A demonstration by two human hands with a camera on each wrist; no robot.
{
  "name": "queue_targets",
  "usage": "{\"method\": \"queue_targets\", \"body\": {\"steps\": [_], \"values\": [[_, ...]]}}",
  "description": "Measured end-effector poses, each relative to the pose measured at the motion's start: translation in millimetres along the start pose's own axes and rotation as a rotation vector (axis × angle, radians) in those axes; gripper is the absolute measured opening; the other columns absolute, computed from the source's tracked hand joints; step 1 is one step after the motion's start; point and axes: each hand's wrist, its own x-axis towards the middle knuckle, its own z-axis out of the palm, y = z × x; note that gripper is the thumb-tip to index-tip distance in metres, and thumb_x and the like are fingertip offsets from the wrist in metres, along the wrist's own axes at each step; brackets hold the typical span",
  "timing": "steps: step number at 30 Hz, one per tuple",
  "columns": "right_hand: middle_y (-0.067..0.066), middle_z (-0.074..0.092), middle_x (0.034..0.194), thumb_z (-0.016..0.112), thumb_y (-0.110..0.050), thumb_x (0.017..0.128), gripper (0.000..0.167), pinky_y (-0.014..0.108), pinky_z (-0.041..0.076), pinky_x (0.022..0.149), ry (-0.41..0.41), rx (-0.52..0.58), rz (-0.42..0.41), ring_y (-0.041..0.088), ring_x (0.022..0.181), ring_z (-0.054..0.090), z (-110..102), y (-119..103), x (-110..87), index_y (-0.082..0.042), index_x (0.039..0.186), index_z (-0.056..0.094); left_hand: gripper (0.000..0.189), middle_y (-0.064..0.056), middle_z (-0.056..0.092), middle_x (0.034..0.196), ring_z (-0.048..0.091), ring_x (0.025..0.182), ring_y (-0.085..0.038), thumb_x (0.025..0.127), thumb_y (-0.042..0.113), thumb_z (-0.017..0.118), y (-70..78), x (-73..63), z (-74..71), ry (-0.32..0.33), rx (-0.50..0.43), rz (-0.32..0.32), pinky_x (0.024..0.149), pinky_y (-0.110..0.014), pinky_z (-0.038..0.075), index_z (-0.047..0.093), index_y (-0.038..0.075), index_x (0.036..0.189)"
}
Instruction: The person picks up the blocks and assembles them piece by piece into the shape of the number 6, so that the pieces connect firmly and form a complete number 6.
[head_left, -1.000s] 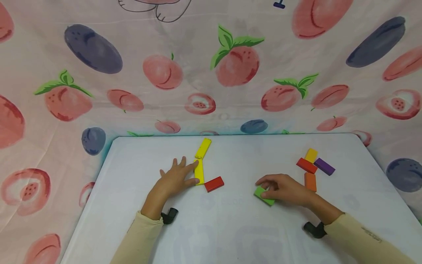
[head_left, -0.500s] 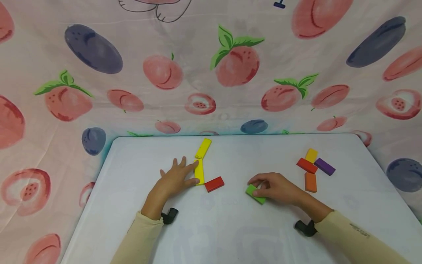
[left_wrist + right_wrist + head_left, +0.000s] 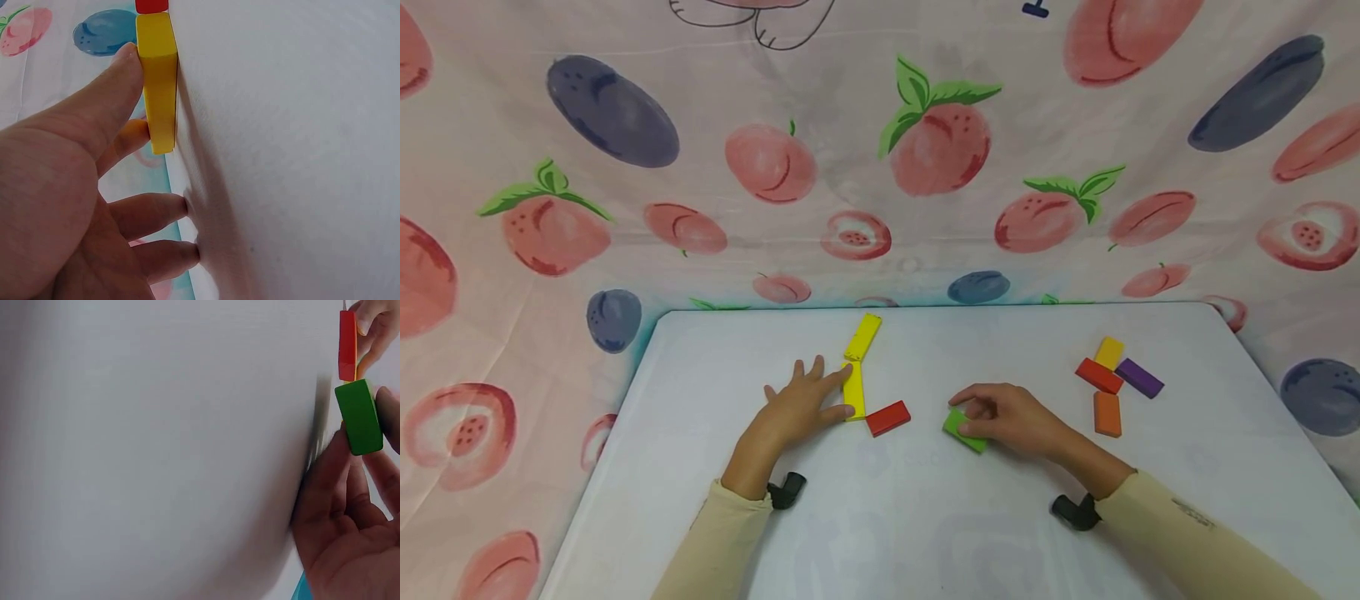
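My left hand [image 3: 801, 408] lies spread on the table, thumb and index fingertip touching the left side of a yellow block [image 3: 854, 392]. The left wrist view shows both fingertips against this yellow block [image 3: 161, 94], other fingers straight. A second yellow block [image 3: 862, 337] meets its far end at an angle. From its near end a red block [image 3: 888, 418] extends to the right. My right hand [image 3: 1018, 421] pinches a green block [image 3: 966, 432] between thumb and fingers, to the right of the red one. In the right wrist view the green block [image 3: 359, 419] shows between thumb and fingers.
At the right of the white table [image 3: 880, 533] lie an orange-yellow block [image 3: 1108, 353], a red-orange block [image 3: 1099, 376], a purple block [image 3: 1140, 378] and an orange block [image 3: 1107, 414], close together. A fruit-print cloth [image 3: 850, 167] hangs behind the table's far edge.
My right hand has moved left with the green block, nearer to the red block, away from the cluster on the right. The left hand and its blocks have stayed put.
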Motion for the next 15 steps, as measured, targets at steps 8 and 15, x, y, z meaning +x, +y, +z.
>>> {"method": "queue_targets", "body": {"steps": [8,15], "values": [[-0.006,0.073,0.096,0.08,-0.026,0.089,0.027,0.028,0.055,0.077,0.011,0.005,0.025,0.014,0.091,0.064,4,-10,10.9,-0.017,0.114,0.075,0.07,-0.019,0.023,0.169,0.009,0.156,-0.051,0.094,0.048,0.07,0.5,-0.2,-0.2,-0.005,-0.001,-0.008,0.104,-0.089,0.01,0.041,0.035,0.157],[-0.006,0.071,0.092,0.083,-0.027,0.087,0.026,0.026,0.052,0.072,0.03,-0.019,-0.002,0.014,0.084,0.059,11,-15,20.8,-0.019,0.111,0.077,0.07,-0.019,0.024,0.169,0.01,0.156,-0.052,0.093,0.048,0.07,1.9,-0.1,0.0,-0.003,-0.005,-0.013,0.104,-0.089,0.01,0.042,0.035,0.156]]}}
